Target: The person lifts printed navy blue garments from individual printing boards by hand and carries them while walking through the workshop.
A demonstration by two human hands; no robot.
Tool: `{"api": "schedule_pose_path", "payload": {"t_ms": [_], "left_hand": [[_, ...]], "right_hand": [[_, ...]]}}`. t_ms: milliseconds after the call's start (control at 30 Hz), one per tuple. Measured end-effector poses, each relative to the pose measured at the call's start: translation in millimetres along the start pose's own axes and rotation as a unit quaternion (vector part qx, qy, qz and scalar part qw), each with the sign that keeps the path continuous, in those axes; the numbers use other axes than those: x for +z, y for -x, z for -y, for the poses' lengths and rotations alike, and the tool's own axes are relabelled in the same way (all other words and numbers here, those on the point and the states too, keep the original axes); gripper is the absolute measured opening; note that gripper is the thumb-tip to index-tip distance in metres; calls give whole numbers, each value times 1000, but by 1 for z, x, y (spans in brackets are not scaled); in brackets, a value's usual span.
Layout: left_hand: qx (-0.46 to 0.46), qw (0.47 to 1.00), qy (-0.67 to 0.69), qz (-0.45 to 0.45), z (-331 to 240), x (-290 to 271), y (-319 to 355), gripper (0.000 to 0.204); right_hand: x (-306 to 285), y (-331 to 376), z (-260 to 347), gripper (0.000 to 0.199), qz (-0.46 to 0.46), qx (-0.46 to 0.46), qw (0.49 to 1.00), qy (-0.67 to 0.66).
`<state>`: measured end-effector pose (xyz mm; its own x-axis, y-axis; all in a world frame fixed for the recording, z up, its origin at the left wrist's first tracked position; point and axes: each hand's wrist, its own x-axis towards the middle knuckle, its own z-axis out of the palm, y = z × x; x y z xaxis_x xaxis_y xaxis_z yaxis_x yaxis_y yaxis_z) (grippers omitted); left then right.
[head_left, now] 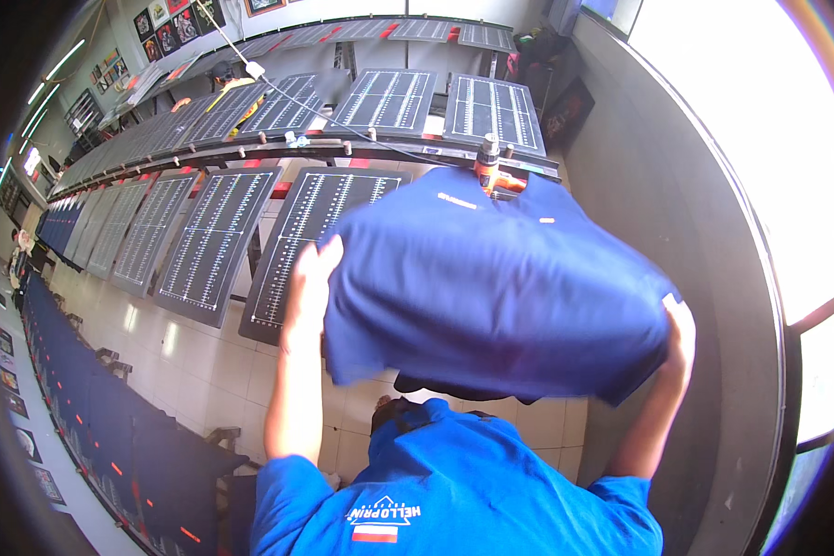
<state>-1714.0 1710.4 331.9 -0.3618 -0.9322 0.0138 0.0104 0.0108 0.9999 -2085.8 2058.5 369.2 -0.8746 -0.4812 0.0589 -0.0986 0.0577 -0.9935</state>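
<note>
Right out in front of the person's body there's a navy T-shirt [500, 287] hanging in mid-air, stretched wide between both hands. Left hand [313, 269] has its grip clamped on the shirt's left edge, and the right hand [680, 329] is pinching the right edge near the lower corner, so it's a two-sided hold. Left one is pretty washed out by the light, so don't ask me about each finger. Cloth is a bit blurry along the near hem, and there are small orange marks [457, 200] up by the far edge.

Just beyond that far edge sits an orange drill-like tool [489, 171], silver nose up, partly hidden by the shirt. Can't tell if the two touch. Some dark thing [463, 385] peeks out under the near hem too, no idea what.

Just left of the shirt is a black board [283, 269] with white ruled marks, partly covered by it, and more boards like it run off to the far left. Another row stands behind a dark rail [408, 148]. Over on the near left, a long line of navy garments [130, 435] lies along the tiled floor [204, 371]'s edge. Grey wall [658, 139] and bright window [741, 120] on the right.
</note>
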Motion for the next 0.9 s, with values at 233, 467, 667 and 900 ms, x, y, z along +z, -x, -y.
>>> {"api": "schedule_pose_path", "payload": {"t_ms": [233,467,667,900], "left_hand": [[-207,971,76,92,247,1,92,37],[-221,971,46,76,284,-15,132,38],[-150,895,-409,99,280,-3,138,31],[-41,985,-167,20,283,74,32,61]], "right_hand": [[-40,50,-230,41,72,254,964,-9],[-58,90,-259,32,105,293,945,-101],[-77,84,-316,44,120,329,921,169],[-2,-7,-346,84,114,262,958,19]]}}
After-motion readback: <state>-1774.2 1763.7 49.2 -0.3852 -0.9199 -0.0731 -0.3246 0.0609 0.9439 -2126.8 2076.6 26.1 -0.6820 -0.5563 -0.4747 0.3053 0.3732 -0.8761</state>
